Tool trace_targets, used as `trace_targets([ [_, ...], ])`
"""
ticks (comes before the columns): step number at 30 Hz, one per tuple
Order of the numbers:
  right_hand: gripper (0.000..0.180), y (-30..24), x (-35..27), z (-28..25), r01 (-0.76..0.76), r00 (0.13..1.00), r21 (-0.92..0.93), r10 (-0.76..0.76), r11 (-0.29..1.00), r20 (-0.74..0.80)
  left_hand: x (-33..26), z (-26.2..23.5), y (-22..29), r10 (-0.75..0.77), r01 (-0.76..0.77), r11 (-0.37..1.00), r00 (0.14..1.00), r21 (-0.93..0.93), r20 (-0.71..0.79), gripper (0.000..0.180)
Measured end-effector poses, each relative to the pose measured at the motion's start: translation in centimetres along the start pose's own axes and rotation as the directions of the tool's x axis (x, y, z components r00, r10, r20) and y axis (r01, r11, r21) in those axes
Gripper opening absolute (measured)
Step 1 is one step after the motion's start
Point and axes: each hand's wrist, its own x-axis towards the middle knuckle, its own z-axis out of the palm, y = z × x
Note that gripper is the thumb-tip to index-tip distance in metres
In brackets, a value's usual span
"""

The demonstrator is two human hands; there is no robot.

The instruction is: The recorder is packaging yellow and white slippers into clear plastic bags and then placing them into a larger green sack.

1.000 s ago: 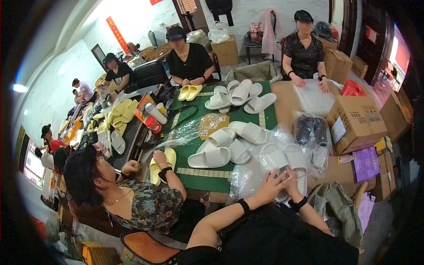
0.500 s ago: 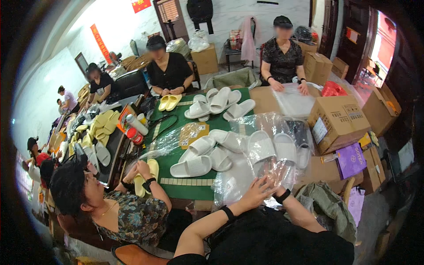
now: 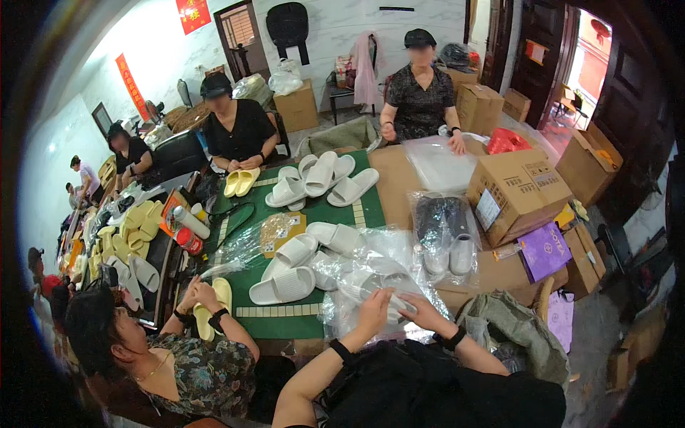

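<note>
Since the earlier frame your view has dipped and both hands now sit closer to the middle of the picture, over the crinkled plastic at the near table edge. Your left hand (image 3: 376,312) lies palm-down with fingers loosely spread, pressing the top of a clear plastic bag (image 3: 371,282). Your right hand (image 3: 416,312) is half-curled, fingers pinched on the bag's film beside a white slipper (image 3: 382,301) that shows through it; I cannot tell whether the fingers also grip the slipper itself.

Handling note: the slipper looks like moulded foam, so judge it light, springy and hard to damage. Take it by the strap band or the heel. The film is thin, slick and limp; it will slide off flat fingers, so pinch it at the open mouth, not mid-panel.

Loose white slippers (image 3: 285,285) lie on the green mat (image 3: 278,321) just left of the bag. A co-worker's hands (image 3: 200,298) hold a yellow slipper (image 3: 214,307) at the mat's left edge. A cardboard box (image 3: 517,192) stands well apart to the right.
</note>
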Motion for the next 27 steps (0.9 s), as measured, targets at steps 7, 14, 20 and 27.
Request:
trace_targets([
  [7, 0.035, -0.6, -2.0, -2.9, -0.489, 0.660, -0.068, 0.318, 0.870, -0.681, 3.1, 0.1, 3.1, -0.248, 0.256, 0.865, 0.966, -0.431, 0.076, 0.023],
  [14, 0.026, 6.0, -3.8, -5.0, -0.491, 0.754, 0.079, 0.468, 0.868, -0.460, 4.2, 0.8, 5.1, -0.015, 0.044, 0.938, 0.996, -0.343, 0.085, 0.023],
  [20, 0.024, -1.9, -1.5, -8.9, -0.389, 0.661, 0.559, 0.644, 0.732, -0.384, 5.0, -1.8, 5.2, -0.109, 0.085, 0.947, 0.992, -0.311, -0.061, 0.025],
  [27, 0.021, -7.1, 1.4, -11.4, -0.030, 0.638, 0.813, 0.637, 0.582, -0.432, 5.7, -4.7, 5.7, -0.040, -0.007, 0.964, 0.985, -0.266, -0.170, 0.029],
])
